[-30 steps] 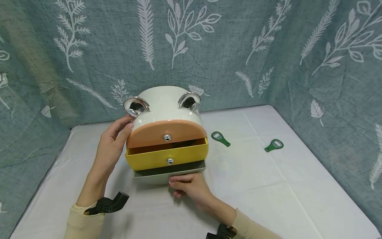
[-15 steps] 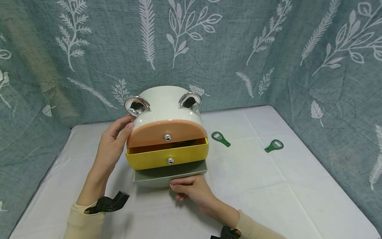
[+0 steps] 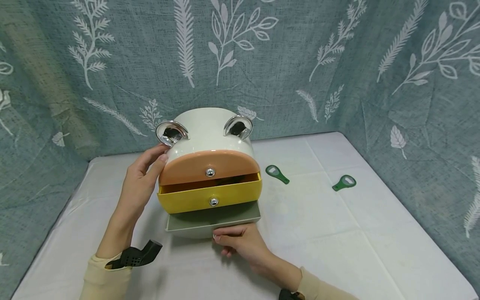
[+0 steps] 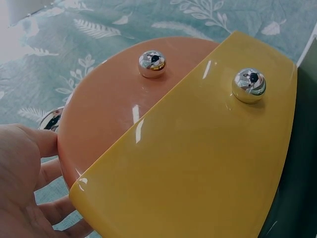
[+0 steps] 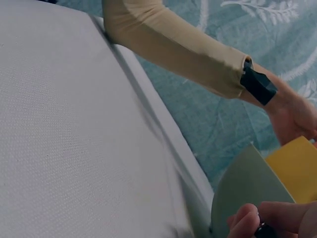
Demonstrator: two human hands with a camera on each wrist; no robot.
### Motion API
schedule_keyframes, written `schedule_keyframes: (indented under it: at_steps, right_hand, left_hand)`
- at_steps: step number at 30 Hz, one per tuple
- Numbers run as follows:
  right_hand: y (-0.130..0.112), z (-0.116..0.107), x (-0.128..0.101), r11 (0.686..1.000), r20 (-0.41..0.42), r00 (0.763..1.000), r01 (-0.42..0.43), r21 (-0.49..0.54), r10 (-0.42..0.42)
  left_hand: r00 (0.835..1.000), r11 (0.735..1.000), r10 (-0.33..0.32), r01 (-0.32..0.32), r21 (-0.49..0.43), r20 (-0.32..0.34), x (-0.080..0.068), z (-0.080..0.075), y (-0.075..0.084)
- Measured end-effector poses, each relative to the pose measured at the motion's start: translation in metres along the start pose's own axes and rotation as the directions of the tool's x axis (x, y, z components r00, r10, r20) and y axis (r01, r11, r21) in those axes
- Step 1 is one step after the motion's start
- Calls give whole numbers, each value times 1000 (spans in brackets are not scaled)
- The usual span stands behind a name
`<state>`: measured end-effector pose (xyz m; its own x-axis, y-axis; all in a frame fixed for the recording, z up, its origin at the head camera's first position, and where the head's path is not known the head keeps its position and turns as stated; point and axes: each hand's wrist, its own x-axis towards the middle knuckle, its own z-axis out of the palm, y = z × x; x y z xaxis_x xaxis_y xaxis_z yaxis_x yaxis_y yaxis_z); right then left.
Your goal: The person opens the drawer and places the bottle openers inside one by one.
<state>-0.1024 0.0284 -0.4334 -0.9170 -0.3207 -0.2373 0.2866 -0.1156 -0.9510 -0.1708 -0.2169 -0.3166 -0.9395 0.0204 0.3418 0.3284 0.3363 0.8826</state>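
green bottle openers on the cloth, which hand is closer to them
Right. The right hand grips the front of the grey bottom drawer, just left of the nearer bottle opener. The left hand rests on the far side of the frog-shaped box.

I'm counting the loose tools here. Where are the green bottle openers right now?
In the head view, both green bottle openers lie on the white table right of the drawer box: one close beside it, the other farther right, near the curtain.
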Motion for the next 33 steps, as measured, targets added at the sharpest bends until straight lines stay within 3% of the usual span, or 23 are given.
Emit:
schedule_keyframes:
  at_steps: [33]
  right_hand:
    - [-2,0,-11,1000,38,999,28,13,-28]
  left_hand:
    - [1000,1000,13,-13,-4,1,-1,0,0]
